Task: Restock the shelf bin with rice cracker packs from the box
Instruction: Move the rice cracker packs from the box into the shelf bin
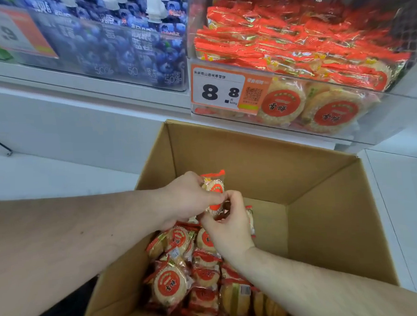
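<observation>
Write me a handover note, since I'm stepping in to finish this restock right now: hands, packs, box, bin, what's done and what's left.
Left hand: grips a rice cracker pack above the box.
Right hand: pinches the same pack from below.
Box: open, more packs piled on its left side, bare floor on the right.
Shelf bin: above the box, already well filled.
Done: much stock is in the bin.
Left: place the held pack, then move the remaining ones.

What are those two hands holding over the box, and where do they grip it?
A cracker pack: left hand grips its left side, right hand pinches its lower edge.
</observation>
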